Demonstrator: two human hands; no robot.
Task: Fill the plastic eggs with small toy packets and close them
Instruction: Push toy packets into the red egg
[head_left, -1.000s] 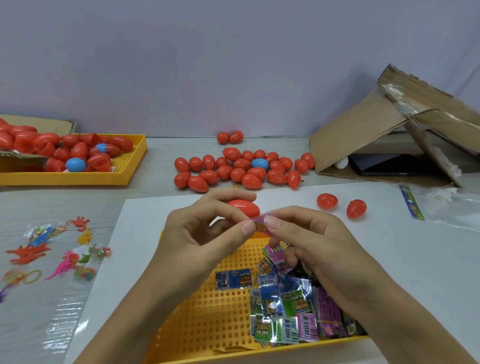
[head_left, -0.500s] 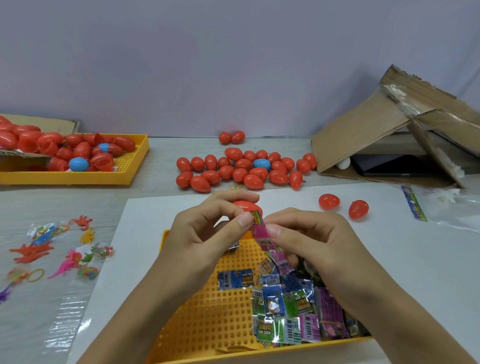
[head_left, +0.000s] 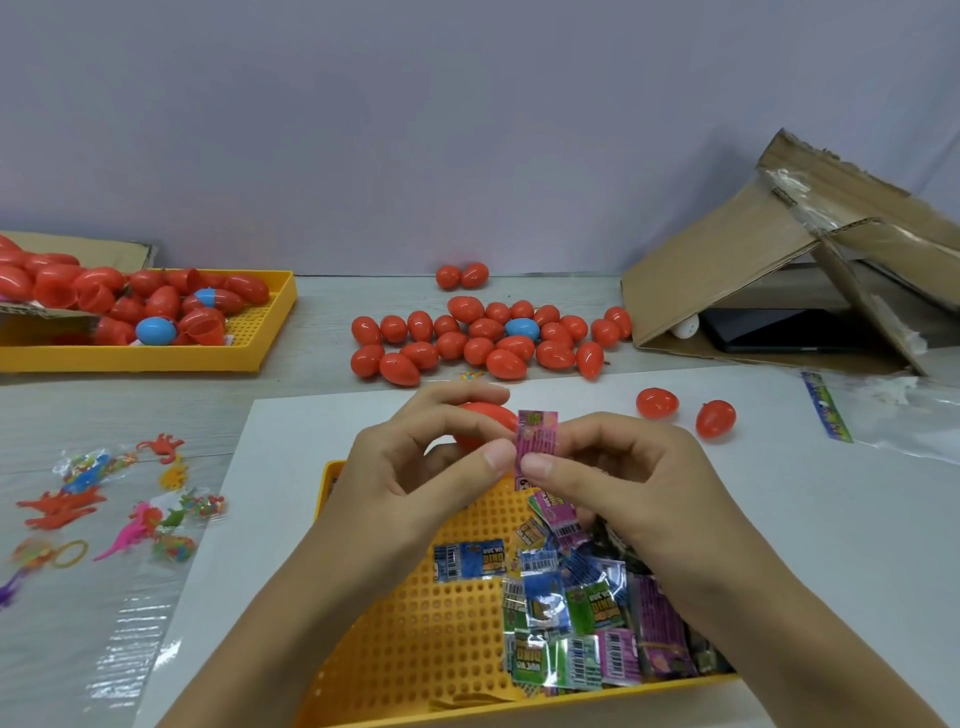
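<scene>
Over the yellow tray (head_left: 395, 639) of packets (head_left: 576, 613), the right hand (head_left: 628, 483) and left hand (head_left: 415, 467) pinch a pink packet (head_left: 537, 436) upright between thumbs. The left hand's fingers also curl round a red egg (head_left: 480, 421), just behind the packet. Closed eggs (head_left: 488, 338) lie farther back on the desk (head_left: 322, 332).

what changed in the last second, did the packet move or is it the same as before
The pink packet has come up: a second ago only a corner showed between the fingertips, now it stands upright beside the red egg, pinched by the right hand and touched by the left hand's thumb. The left hand still holds the egg. The yellow tray of packets and the egg pile stayed put.
</scene>
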